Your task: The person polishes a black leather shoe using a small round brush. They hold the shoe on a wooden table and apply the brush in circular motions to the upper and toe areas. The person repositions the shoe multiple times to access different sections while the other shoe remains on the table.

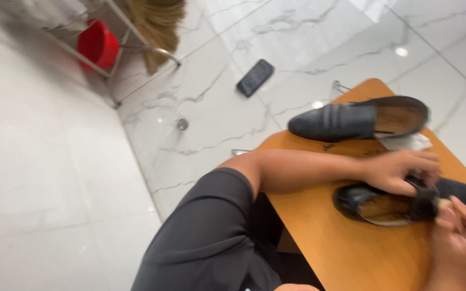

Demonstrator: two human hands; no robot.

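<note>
Head view: I see left hand [400,171] fingers gripping the near shoe [405,200] on the surface [346,242]; right hand [462,234] fingers closed on a brush [426,202] at its opening.

Open orange wooden worktop [330,242] near the front edge; blocked farther back by black leather loafer [351,119] and crumpled white cloth [408,143].

My left arm stretches bare across in front of me, elbow bent, forearm level. My left hand [400,171] curls palm-down, fingers bunched in a loose grip. My right hand [462,231] comes up from below, fingers pinched together, though blur hides exactly how tightly they close.
</note>
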